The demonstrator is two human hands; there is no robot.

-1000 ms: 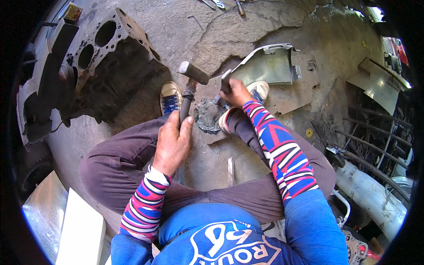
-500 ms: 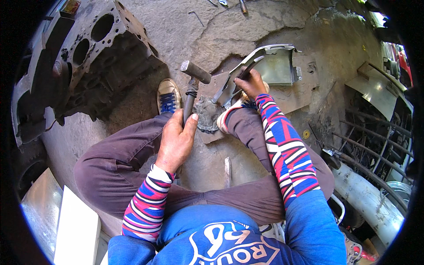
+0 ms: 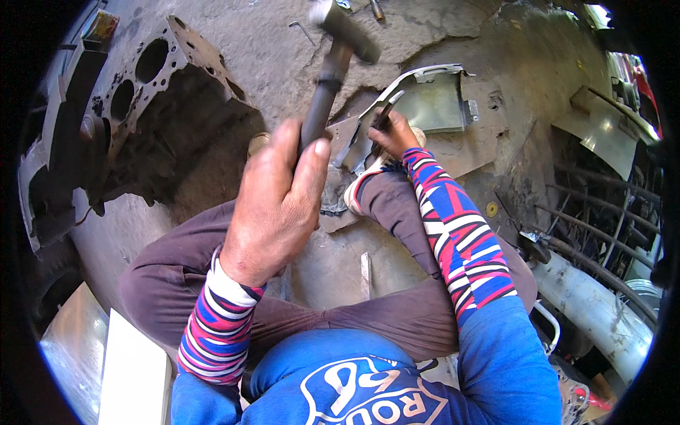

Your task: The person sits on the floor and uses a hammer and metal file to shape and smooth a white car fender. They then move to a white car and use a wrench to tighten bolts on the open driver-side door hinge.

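Note:
My left hand is closed round the handle of a hammer, its head blurred and raised at the top middle. Farther right, my right hand grips a narrow dark metal bar with a bright, slightly curved tip. This bar stands against the left side of a bent silver metal panel. The panel lies on the ground in front of my right shoe, which is partly hidden by my leg. I cannot see the bar's lower end clearly.
A large engine block stands at the left. Metal bars and a pale pipe crowd the right side. A white board lies at the lower left. A hex key rests on the cracked ground.
My left hand has lifted the hammer up, nearer the camera. My right hand still holds the bar by the panel. The whole view has shifted slightly.

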